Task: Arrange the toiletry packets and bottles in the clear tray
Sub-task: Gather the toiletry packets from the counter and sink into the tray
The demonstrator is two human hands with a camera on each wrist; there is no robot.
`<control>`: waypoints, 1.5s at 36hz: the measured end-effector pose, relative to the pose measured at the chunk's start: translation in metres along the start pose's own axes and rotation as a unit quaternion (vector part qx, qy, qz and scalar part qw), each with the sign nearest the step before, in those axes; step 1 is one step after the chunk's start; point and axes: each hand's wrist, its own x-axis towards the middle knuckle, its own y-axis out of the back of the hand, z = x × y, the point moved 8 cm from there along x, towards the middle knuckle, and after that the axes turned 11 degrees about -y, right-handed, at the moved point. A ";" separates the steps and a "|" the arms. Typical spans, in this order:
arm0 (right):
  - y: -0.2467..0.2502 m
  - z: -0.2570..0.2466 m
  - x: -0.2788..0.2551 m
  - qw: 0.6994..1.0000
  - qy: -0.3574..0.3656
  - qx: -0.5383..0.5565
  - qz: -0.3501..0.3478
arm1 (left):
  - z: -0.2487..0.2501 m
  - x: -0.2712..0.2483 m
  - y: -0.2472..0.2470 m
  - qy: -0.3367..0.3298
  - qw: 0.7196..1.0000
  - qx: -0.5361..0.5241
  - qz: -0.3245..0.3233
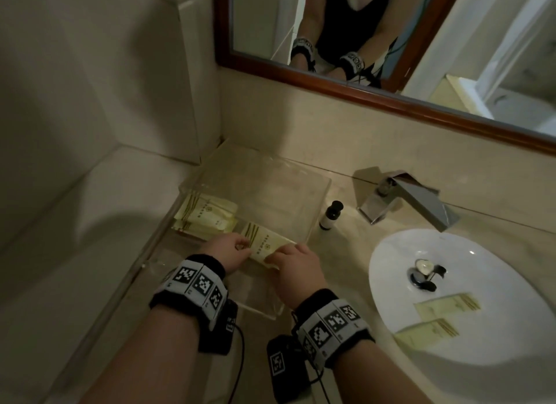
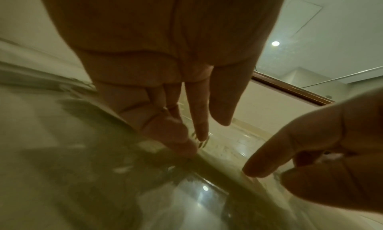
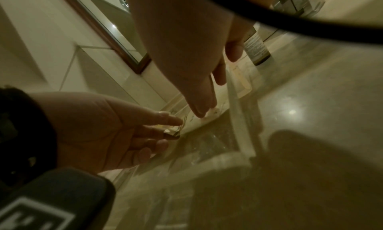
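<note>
A clear tray (image 1: 323, 193) sits on the counter in the corner. A stack of pale yellow packets (image 1: 207, 215) lies at its left side. Another yellow packet (image 1: 267, 241) lies in the tray near the front. My left hand (image 1: 245, 247) pinches its striped end between thumb and index finger (image 2: 202, 135). My right hand (image 1: 279, 254) rests straight fingertips (image 3: 202, 113) on the packet's other end. A small dark bottle (image 1: 330, 215) with a white label stands upright on the counter, just outside the tray's right wall.
Two more yellow packets (image 1: 448, 305) (image 1: 428, 331) lie in the white sink (image 1: 496, 268) at the right. A chrome faucet (image 1: 412, 200) stands behind the sink. Walls close the tray in at the left and back, under a wood-framed mirror (image 1: 361, 27).
</note>
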 end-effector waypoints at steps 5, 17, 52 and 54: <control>0.002 -0.008 -0.005 1.000 0.014 -0.014 0.000 | 0.002 0.000 0.000 -0.012 0.999 0.046 -0.024; -0.003 -0.001 -0.009 0.998 -0.012 -0.059 -0.002 | 0.004 -0.001 -0.010 0.014 0.996 0.066 -0.058; 0.097 0.271 -0.117 0.949 -0.208 0.223 0.074 | 0.248 -0.021 -0.113 -0.171 0.982 0.065 -0.036; 0.107 0.306 -0.129 0.942 -0.230 0.227 0.091 | 0.278 -0.021 -0.133 -0.195 0.977 0.068 -0.052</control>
